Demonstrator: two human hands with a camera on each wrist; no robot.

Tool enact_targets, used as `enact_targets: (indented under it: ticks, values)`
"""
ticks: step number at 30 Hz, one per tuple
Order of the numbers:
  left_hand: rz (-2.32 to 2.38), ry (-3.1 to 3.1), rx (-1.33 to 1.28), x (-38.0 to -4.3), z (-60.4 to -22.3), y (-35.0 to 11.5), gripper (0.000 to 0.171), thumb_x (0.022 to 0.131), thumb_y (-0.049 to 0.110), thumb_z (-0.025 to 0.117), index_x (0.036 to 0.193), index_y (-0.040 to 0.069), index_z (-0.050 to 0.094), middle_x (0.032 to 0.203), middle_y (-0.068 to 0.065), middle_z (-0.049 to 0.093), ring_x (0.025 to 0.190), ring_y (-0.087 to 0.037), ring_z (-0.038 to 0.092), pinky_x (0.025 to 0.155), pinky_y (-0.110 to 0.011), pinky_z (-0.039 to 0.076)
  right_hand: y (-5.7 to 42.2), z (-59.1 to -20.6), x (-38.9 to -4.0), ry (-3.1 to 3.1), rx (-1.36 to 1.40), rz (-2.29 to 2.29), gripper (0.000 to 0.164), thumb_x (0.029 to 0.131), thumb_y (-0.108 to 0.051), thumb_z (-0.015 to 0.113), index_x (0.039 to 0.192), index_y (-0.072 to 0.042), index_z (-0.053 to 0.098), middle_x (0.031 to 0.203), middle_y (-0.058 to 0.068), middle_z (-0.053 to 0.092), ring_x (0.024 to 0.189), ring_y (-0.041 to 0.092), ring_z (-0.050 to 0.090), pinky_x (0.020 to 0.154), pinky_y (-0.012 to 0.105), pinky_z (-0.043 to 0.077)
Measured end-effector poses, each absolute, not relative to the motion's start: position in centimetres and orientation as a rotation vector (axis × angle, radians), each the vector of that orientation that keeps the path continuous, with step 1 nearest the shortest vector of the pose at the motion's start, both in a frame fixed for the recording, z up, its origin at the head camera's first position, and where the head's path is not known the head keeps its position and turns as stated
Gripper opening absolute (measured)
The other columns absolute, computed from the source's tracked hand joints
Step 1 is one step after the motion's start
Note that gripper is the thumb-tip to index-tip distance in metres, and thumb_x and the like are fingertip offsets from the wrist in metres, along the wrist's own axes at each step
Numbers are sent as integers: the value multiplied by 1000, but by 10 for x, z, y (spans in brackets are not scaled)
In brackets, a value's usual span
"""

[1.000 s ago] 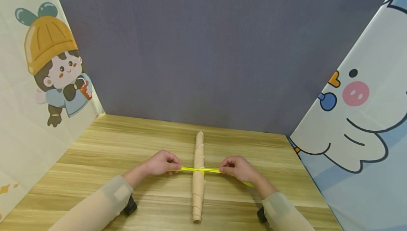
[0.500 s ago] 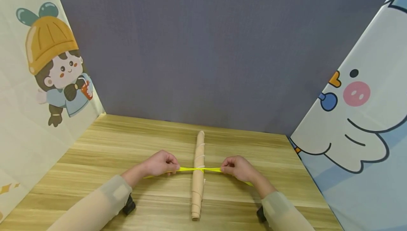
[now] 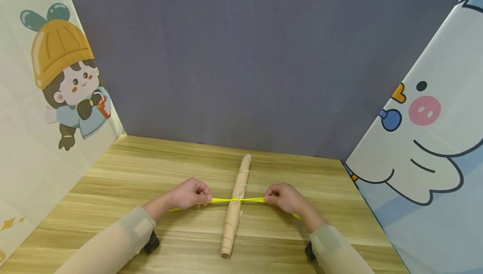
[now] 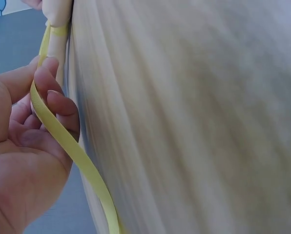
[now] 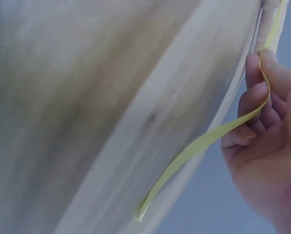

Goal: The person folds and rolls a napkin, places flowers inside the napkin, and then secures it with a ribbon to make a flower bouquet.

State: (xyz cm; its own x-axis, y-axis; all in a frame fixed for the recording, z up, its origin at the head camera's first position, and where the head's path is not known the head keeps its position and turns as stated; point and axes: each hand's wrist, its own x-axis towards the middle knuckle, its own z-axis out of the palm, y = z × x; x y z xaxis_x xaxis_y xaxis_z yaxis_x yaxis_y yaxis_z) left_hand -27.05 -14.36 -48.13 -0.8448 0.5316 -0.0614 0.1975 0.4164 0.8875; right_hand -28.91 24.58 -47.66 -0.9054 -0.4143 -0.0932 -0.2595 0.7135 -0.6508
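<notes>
A beige rolled-up sheet (image 3: 231, 221) lies slantwise on the table, its far end leaning right. Round its middle goes a yellow ribbon (image 3: 253, 200), crossed on top and stretched straight out to both sides. To the left of the roll, my left hand (image 3: 190, 193) pinches one length between thumb and fingers. My right hand (image 3: 285, 198) pinches the other length on the right side, at about the same distance. In the left wrist view the loose ribbon tail (image 4: 79, 156) runs down past the palm. The right wrist view has the other ribbon tail (image 5: 194, 148) hanging to its cut end.
The wood-grain table (image 3: 151, 156) is backed by a dark grey panel (image 3: 234, 60). Printed cloth panels stand at both sides, with a cartoon child (image 3: 77, 85) on the left and a white cartoon bird (image 3: 449, 140) on the right.
My hands have drawn slightly apart, pulling the ribbon tighter at the crossing. The roll has turned from nearly straight to slanted, its near end shifting left and its far end right.
</notes>
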Motion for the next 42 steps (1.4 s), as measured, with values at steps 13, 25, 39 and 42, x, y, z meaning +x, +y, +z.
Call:
enact_targets:
  ticks: [13,25,39,42]
  values:
    - [1378,2309,639,-270,-481,-142,12,104,10,73,98,0,78,81,-7,74,70,-11,61,64,-26,54,247,-473,-295,2778,-498,-841,11,105,-19,75,95,-19,78,82,-6,69,72,13,55,69,30,47]
    - [1308,2307,674,-269,-477,-145,13,105,10,72,96,2,78,83,-7,76,67,-9,51,61,-23,45,246,-473,-299,2783,-574,-787,11,105,-21,76,94,-18,77,83,-7,68,76,10,56,74,31,48]
    - [1197,2418,774,-269,-475,-135,9,105,15,74,99,9,79,86,-2,75,77,-7,58,71,-24,49,249,-477,-297,2647,-628,-879,10,106,-26,75,101,-17,77,91,-6,69,79,10,57,72,27,48]
    - [1184,2459,780,-271,-477,-133,8,105,16,74,102,10,78,92,1,76,83,-7,62,76,-25,52,250,-477,-296,2613,-640,-906,11,105,-26,76,103,-16,78,92,-5,70,79,11,58,70,26,48]
